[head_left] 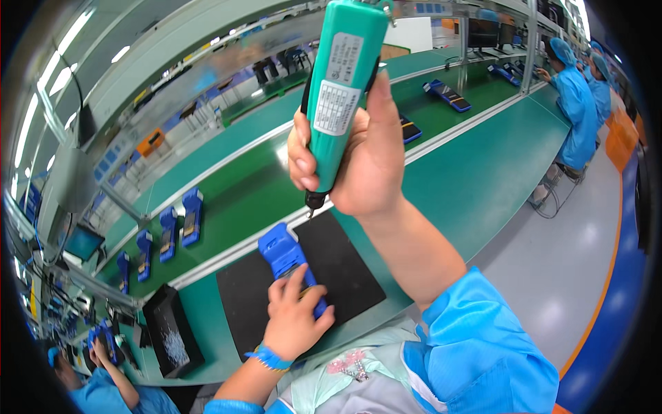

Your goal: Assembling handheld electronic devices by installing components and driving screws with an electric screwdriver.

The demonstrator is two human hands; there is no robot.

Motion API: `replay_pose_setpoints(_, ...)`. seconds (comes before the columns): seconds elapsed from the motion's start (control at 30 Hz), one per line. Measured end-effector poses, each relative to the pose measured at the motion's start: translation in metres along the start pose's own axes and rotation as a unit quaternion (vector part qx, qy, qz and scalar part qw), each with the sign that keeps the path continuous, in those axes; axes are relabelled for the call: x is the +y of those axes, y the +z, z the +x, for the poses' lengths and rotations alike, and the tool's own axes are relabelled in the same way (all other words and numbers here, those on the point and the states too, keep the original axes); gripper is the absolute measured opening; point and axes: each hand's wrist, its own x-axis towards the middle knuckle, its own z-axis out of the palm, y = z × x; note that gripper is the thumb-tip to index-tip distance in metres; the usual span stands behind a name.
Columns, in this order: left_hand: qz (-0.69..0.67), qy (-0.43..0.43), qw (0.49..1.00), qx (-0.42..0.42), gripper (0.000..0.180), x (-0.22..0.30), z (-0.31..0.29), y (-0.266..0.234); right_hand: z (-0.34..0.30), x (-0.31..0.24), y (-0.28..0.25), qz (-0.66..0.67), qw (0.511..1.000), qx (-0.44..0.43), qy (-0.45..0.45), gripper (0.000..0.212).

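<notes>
A green electric screwdriver (348,86) with white labels is gripped in my right hand (372,155), raised above the bench. Its black nose and short bit point down, apart from the device below. My left hand (295,319) lies over the lower part of a blue handheld device (281,247), with fingers and thumb bent around it. The device rests on a black mat (345,265), its upper end toward the belt; my fingers hide much of its lower half.
Left of the mat stands a black bin (167,328) holding small pale parts. Beyond a metal rail, the green conveyor belt (234,196) carries several similar blue devices (192,217). Co-workers in blue sit at the far right (576,103) and lower left (114,393).
</notes>
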Motion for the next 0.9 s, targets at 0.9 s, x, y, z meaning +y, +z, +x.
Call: replay_pose_setpoints(0.9,0.087,-0.111,0.988,0.066,0.028,-0.269,0.205,0.052,-0.006,-0.055,-0.045,0.013,0.998,0.018,-0.063,0.09)
